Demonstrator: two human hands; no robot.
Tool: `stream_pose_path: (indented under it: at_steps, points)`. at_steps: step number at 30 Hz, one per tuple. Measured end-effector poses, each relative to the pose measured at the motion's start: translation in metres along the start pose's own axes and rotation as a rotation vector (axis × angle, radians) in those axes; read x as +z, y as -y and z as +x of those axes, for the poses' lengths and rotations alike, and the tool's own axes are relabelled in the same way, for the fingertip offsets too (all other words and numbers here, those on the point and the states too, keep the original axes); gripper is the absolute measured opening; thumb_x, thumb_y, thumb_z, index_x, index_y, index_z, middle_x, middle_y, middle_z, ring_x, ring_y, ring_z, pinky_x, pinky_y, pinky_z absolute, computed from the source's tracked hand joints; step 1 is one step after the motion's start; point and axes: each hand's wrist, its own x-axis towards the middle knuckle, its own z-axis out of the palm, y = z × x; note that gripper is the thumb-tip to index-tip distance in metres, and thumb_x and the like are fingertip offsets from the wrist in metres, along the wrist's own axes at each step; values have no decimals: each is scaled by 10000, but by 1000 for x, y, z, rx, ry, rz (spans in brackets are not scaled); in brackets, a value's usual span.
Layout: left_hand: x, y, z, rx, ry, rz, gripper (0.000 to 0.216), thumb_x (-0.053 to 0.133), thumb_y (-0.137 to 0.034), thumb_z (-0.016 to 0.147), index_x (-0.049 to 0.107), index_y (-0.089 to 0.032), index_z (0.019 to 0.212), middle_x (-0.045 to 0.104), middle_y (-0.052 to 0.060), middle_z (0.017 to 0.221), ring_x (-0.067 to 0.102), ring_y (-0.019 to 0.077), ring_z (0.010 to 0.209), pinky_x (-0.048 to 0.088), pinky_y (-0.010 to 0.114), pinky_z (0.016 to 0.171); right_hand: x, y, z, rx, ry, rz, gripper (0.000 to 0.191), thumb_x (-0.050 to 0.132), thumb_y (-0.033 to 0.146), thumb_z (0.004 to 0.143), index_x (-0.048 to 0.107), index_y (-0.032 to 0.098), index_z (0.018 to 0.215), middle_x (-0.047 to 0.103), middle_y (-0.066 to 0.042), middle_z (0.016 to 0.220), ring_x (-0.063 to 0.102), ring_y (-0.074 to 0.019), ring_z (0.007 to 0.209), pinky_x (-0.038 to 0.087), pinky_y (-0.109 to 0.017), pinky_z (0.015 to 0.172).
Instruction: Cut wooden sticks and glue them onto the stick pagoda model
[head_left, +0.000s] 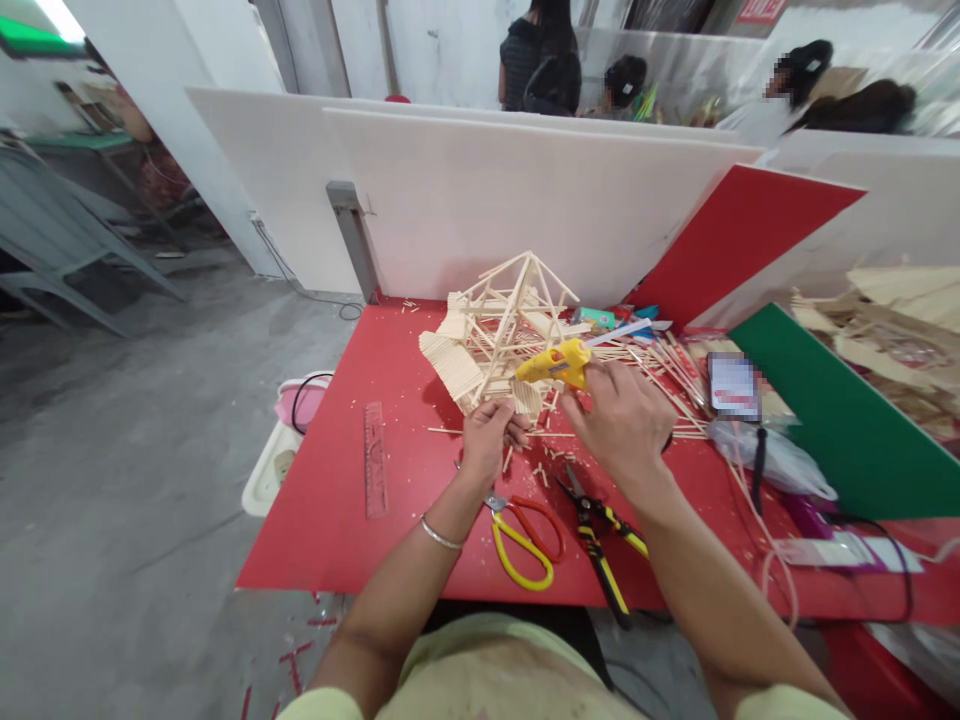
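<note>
A model roof frame of thin wooden sticks stands on the red table, with slatted panels at its lower sides. My left hand pinches the front lower edge of this stick model. In my right hand is a yellow glue gun, its nozzle pointing left at the model's front and a pale glue stick rising from its back. Scissors with one yellow and one red handle lie below my left hand. Beside them rest black-and-yellow pliers. The tips of my left fingers are partly hidden.
The red table holds a clear ruler on the left and a heap of loose sticks on the right. A plastic bag and cables lie further right by a green board. White panels stand behind; people are beyond.
</note>
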Motion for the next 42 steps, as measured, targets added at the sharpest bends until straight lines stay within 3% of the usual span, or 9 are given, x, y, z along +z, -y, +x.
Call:
stream_pose_path:
  at_steps: [21,42]
  points:
    - [1,-2,0,-12,3,-1,378,808,-458,674,606,-146,740,676,22,615,570,105,399,412,199,368,1,-1,-1,16,48,63,296,540,321,890,645,148,1107,657,-101,962,533,-230,860,357,-337,714]
    - [1,-1,0,-7,6,-19,377,812,-442,670,601,-142,755,685,24,615,586,115,398,422,198,361,-5,-5,-6,8,-1,12,332,574,391,911,631,145,1128,691,-98,1019,587,-219,884,380,-319,746]
